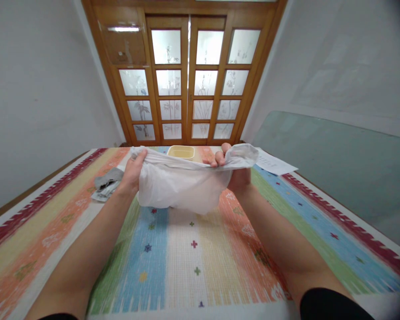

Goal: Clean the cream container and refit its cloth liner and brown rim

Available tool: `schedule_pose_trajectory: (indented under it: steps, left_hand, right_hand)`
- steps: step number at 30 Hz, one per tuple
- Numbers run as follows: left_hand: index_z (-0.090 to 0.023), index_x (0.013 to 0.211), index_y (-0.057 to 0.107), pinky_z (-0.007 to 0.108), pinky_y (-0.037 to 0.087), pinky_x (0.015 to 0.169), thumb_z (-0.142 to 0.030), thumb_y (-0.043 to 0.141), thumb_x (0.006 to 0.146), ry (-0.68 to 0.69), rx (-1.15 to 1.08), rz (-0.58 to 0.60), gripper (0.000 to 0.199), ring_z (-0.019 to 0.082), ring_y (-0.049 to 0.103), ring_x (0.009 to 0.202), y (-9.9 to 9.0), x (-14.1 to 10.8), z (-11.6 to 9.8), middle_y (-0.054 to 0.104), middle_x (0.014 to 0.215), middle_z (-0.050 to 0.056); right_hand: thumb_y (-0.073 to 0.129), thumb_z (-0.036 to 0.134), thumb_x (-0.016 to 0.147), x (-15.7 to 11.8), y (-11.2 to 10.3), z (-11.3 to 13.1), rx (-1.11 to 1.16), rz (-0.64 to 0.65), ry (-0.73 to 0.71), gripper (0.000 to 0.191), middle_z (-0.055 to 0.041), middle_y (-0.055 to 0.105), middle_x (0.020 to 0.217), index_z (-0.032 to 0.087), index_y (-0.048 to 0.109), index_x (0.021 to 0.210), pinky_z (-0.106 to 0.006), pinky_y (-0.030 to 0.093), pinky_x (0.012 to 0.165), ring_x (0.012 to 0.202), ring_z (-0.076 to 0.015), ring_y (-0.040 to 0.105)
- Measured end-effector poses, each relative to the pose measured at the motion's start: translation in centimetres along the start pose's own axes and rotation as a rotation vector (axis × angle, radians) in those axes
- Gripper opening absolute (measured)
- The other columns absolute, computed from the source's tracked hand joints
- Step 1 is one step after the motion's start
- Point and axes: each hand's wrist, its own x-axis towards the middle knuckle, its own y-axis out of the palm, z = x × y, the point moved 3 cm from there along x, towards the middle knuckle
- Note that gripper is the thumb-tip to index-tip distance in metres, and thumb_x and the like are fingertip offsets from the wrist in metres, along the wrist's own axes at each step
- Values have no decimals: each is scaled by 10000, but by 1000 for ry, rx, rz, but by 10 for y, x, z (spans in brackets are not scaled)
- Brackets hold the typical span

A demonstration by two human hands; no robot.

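Note:
A thin white plastic bag is stretched sideways between my two hands, above the striped tablecloth. My left hand is closed on the bag's left end. At the other end, my right hand grips the bag near its top edge, with some fingers showing over the rim and a gathered part sticking out to the right. Behind the bag's upper edge stands a pale yellow rectangular container, its lower part hidden by the bag.
A crumpled grey and silver packet lies to the left of my left hand. Toward the right back is a white sheet of paper with writing. The colourful striped tablecloth covers the table. A greenish panel leans along the right wall.

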Motion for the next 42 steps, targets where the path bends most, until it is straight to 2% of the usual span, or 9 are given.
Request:
schedule_pose_trajectory:
  steps: [2, 4, 10, 15, 20, 24, 27, 32, 42]
  left_hand:
    - [-169, 884, 657, 274, 608, 801, -507, 846, 758, -24, -7, -78, 407, 206, 759, 829, -3, 1, 2, 727, 722, 16]
    - [-161, 874, 670, 296, 616, 818, -517, 810, 785, -71, -38, -57, 393, 226, 765, 855, -1, 0, 2, 739, 741, 42]
    - [-181, 740, 667, 417, 630, 829, -696, 688, 829, -230, -95, 277, 523, 303, 768, 905, 12, -16, -6, 758, 794, 105]
    - [-225, 514, 463, 384, 619, 868, -734, 708, 819, -230, -89, 451, 642, 221, 721, 756, 27, -33, -9, 604, 577, 30]
    - [-239, 526, 457, 354, 613, 841, -678, 684, 879, -148, -65, 489, 607, 138, 534, 498, 47, -49, 0, 385, 457, -45]
    - [-228, 576, 518, 368, 599, 831, -808, 642, 816, -157, -23, 480, 640, 223, 683, 730, 54, -61, 11, 522, 535, 14]
    - [-184, 843, 697, 374, 580, 853, -820, 742, 705, -119, -14, 504, 652, 286, 723, 947, 54, -65, 18, 721, 818, 88]
    - [-174, 1164, 749, 341, 548, 915, -486, 898, 720, -142, 123, 529, 562, 273, 721, 1049, 50, -62, 34, 767, 1150, 116]
    - [-153, 972, 799, 336, 591, 805, -514, 834, 783, -177, 31, 341, 410, 247, 753, 862, 51, -60, 42, 804, 972, 92]
  right_hand:
    - [707, 603, 856, 0, 2, -3, -1, -1, 25, 447, 85, 417, 576, 280, 403, 797, -428, 548, 860, 545, -159, 508]
    - [704, 595, 860, 0, 4, -8, -5, 4, 54, 436, 108, 341, 525, 279, 409, 803, -363, 521, 704, 436, -122, 331]
    - [674, 521, 862, -2, 10, -28, -43, 39, 149, 318, 104, 277, 498, 265, 494, 805, -269, 315, 506, 432, -100, 164]
    - [613, 463, 903, -9, 13, -43, -283, 55, 164, 220, 71, 393, 559, 249, 635, 947, -266, 289, 522, 484, -123, 305]
    - [619, 261, 863, -16, 22, -63, -818, 279, 150, 367, -7, 705, 940, 244, 693, 1222, -284, 420, 725, 778, -164, 588]
    - [587, 181, 833, -20, 25, -81, -1055, 382, 139, 190, 30, 640, 741, 201, 728, 959, -264, 365, 670, 683, -141, 556]
    - [577, 200, 855, -19, 23, -84, -1037, 304, 104, 109, 35, 595, 694, 188, 673, 806, -256, 346, 644, 659, -136, 532]
    - [586, 278, 906, -17, 20, -78, -874, 232, 83, 135, 2, 680, 845, 197, 688, 870, -274, 432, 740, 807, -180, 612]
    - [611, 307, 889, -16, 19, -83, -675, 238, 115, 162, -45, 733, 1076, 228, 731, 964, -384, 454, 1017, 1229, -267, 614]
